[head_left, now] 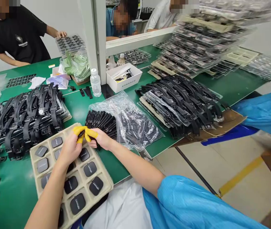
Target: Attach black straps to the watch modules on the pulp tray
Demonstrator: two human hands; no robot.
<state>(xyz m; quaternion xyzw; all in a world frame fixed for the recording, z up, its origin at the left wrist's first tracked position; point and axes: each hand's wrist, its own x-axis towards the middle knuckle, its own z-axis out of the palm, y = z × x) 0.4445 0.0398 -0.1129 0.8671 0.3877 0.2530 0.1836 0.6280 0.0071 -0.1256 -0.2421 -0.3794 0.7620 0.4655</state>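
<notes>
Close in, a beige tray [107,184] lies at the near edge of the green table [13,178], its lower corner seemingly jutting past it, probably to sit within easy reach. Its compartments hold square black pieces [77,203], likely to keep them apart; the left forearm [51,190] hides several.

Over the tray's far end, the 2 hands meet. The left hand [71,148] pinches a small dark piece [80,135], its fingers curled in yellow covers [78,129], perhaps worn for grip or cleanliness. The right hand [99,138] is bent in against it, fingertips bunched together; whether they pinch the piece too cannot be told, and most of the piece is hidden.

Just beyond the right hand, black straps [102,122] lie fanned in a row, partly under a clear bag [139,125] whose dark contents blur under the glare. Piles of strapped watches stand on both sides, a left pile [27,117] and a right pile [180,101], the left pile cut off by the frame.

Farther back are a bottle [95,83] and a white box [123,78]. Beyond, a person in black [18,35] touches another tray [70,44]; a post [93,41] stands before 2 more people, partly out of view.
</notes>
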